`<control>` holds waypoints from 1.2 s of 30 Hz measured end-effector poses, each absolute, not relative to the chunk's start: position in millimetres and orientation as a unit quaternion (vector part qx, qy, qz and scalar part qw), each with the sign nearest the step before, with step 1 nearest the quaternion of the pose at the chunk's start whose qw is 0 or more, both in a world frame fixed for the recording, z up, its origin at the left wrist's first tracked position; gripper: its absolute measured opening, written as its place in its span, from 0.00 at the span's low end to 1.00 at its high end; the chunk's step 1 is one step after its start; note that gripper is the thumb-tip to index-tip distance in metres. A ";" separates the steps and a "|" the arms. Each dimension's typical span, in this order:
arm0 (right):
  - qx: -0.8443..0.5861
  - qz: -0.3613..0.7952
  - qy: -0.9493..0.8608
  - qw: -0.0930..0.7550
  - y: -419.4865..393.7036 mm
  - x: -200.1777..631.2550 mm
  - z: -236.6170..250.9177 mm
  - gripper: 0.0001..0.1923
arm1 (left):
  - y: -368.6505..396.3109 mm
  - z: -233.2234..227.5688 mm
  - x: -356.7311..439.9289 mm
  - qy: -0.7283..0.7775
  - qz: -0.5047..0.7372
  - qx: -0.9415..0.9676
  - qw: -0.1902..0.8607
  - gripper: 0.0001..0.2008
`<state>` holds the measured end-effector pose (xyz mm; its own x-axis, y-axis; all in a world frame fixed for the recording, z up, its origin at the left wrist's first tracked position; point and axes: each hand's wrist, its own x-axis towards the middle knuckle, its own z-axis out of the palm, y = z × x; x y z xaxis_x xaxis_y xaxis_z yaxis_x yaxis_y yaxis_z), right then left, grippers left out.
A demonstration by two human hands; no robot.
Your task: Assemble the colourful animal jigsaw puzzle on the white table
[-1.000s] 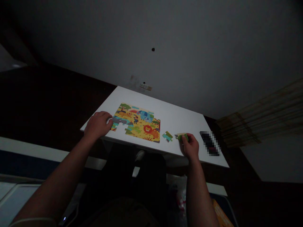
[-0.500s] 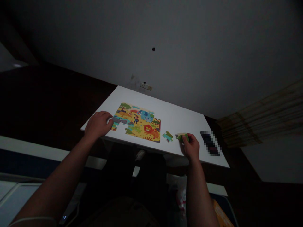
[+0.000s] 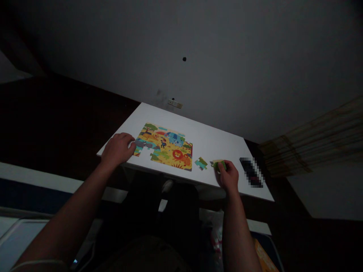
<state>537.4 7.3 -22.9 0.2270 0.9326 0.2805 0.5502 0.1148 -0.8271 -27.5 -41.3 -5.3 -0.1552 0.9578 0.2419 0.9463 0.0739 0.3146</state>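
A colourful animal jigsaw puzzle (image 3: 166,153) lies flat on the white table (image 3: 210,138), with a gap in its near edge and a notch at its far right corner. My left hand (image 3: 118,149) rests on the table at the puzzle's left edge, fingers loosely bent and apart, holding nothing. Between the thumb and fingers of my right hand (image 3: 230,175) is a green and pale puzzle piece (image 3: 215,164), partly covered by the fingers. A loose green and blue jigsaw piece (image 3: 201,163) lies between the puzzle and that hand.
Near the table's right end lies a dark, pixelated flat object (image 3: 252,172). A wall with a socket strip (image 3: 175,103) stands behind the table. My legs are below the near edge, and a clear plastic bag (image 3: 217,230) sits low beside them.
Almost nothing differs. The held puzzle piece appears slightly turned in my right hand; my left hand stays in place.
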 end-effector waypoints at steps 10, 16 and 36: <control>-0.652 0.218 -0.566 0.455 5.7 536.0 -18.9 0.27 | -43.4 -1.9 -24.8 0.732 0.214 0.647 0.018 0.22; -0.654 0.222 -0.563 0.454 5.5 535.6 -18.0 0.28 | -43.4 -1.7 -25.2 0.732 0.214 0.647 0.017 0.22; -0.659 0.221 -0.555 0.458 4.6 532.6 -15.9 0.29 | -43.6 -0.2 -24.1 0.738 0.195 0.646 0.015 0.23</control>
